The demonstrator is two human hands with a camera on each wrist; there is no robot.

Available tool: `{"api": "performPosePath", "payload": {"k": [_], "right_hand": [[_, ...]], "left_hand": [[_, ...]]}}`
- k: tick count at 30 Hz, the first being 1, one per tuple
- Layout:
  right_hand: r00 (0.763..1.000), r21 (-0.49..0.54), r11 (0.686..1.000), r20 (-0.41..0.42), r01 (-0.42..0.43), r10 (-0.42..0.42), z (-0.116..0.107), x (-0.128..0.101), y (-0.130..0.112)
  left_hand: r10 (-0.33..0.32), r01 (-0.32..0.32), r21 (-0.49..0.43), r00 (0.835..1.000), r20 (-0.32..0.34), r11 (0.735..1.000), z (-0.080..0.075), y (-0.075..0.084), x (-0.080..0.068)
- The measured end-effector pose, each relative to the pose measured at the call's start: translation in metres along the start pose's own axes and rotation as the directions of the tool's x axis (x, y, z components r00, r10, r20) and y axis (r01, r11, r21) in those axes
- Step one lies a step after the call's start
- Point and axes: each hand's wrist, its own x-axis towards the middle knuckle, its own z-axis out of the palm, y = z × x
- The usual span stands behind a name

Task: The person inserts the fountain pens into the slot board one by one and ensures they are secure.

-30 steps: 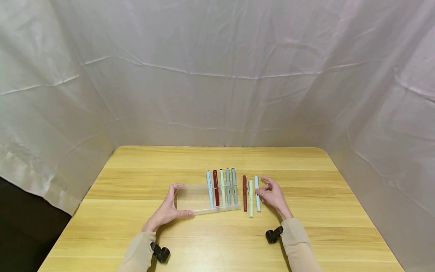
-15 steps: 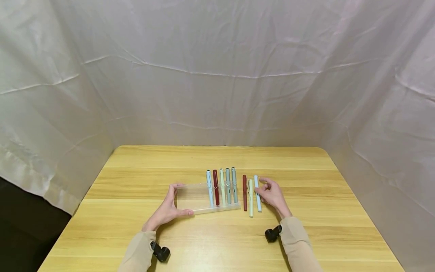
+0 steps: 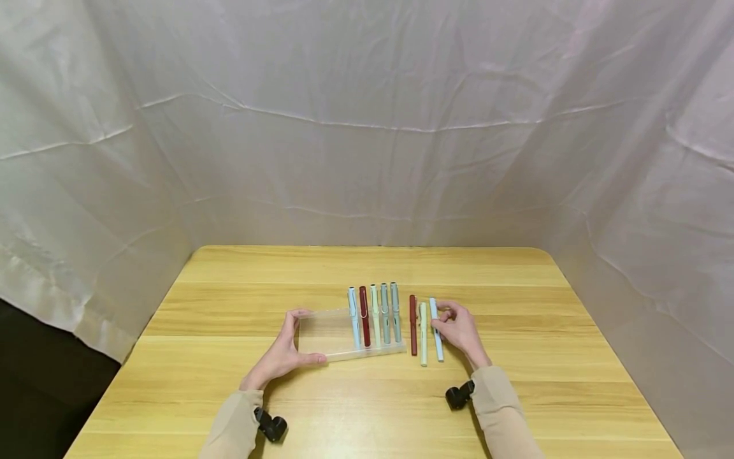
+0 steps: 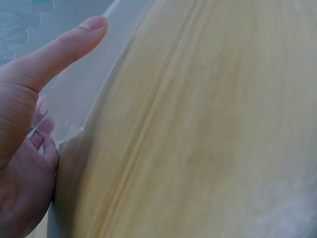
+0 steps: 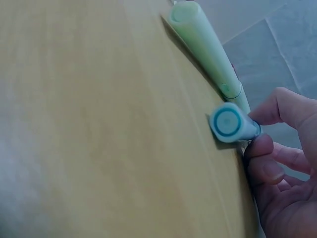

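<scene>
My left hand (image 3: 282, 352) grips the left end of a clear plastic pen stand (image 3: 327, 335), thumb along its front edge and fingers behind. In its right half lean several capped pens: a light blue pen (image 3: 354, 319), a dark red pen (image 3: 364, 317), a pale green pen (image 3: 375, 315) and two grey-green ones. My right hand (image 3: 460, 328) pinches another light blue pen (image 3: 437, 330) between thumb and fingers; in the right wrist view this pen (image 5: 229, 123) points its round end at the camera. Left of it lie a second pale green pen (image 3: 424, 334) and a red pen (image 3: 413, 325).
The wooden table (image 3: 367, 408) has rounded back corners. Pale curtains (image 3: 367, 159) hang behind it and along both sides. A dark gap (image 3: 40, 376) shows at the lower left, beyond the table edge.
The light blue pen at my right hand has tilted a little, its near end swinging right and slightly toward me, and the fingers have closed nearer round it. The left hand and stand have stayed put.
</scene>
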Motion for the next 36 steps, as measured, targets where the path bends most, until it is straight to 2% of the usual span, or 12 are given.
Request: {"api": "performPosePath", "payload": {"k": [6, 16, 29, 36], "right_hand": [[0.999, 0.0, 1.0, -0.039, 0.02, -0.02, 0.0006, -0.0002, 0.0003], [0.999, 0.057, 0.998, -0.052, -0.004, 0.007, 0.0004, -0.0021, 0.0008], [0.998, 0.203, 0.978, 0.03, -0.055, 0.05, -0.003, -0.0044, 0.0026], [0.992, 0.337, 0.935, 0.101, -0.109, 0.079, -0.008, -0.004, 0.0019]], "left_hand": [[-0.015, 0.015, -0.001, 1.0, 0.002, 1.0, 0.0, 0.0015, -0.0001], [-0.024, 0.024, -0.003, 1.0, 0.001, 1.0, 0.0001, 0.0028, -0.0004], [-0.032, 0.032, 0.01, 0.999, 0.003, 0.999, -0.0001, 0.003, -0.0005], [-0.027, 0.027, 0.008, 1.0, 0.0, 1.0, -0.0003, 0.0024, -0.0004]]}}
